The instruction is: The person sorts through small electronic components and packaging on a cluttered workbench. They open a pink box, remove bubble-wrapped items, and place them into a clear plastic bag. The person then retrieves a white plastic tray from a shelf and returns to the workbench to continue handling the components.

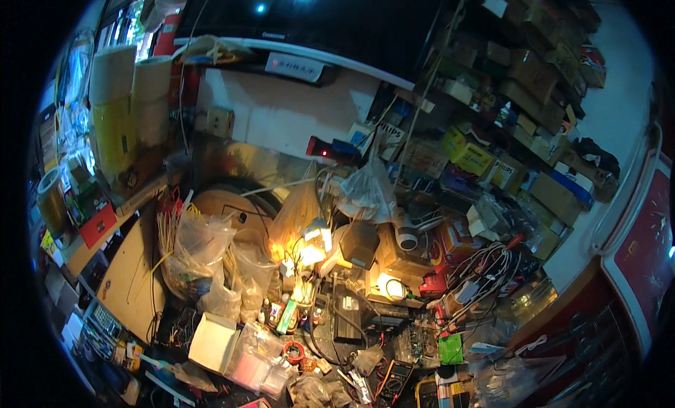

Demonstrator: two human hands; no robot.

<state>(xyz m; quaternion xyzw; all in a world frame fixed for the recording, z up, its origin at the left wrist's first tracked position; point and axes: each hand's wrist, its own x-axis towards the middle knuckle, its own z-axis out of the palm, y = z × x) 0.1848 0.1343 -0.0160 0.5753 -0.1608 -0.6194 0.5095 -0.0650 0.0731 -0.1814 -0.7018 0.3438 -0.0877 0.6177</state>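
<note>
Clutter is heaped over a dim workbench point(337, 338) below box-lined shelves point(520, 91), a lit desk lamp point(316, 240) is seen mid-bench, and neither hand is shown, so no grip can be told.

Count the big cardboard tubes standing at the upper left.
2. One cardboard tube stands farthest left, above a yellow roll; the other tube stands right beside it, nearer the white wall panel. Clutter there may hide more.

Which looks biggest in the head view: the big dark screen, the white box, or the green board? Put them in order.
1. Screen, by far the largest.
2. White box.
3. Green board, smallest.
The box and board lie about equally near, so that order looks safe.
</note>
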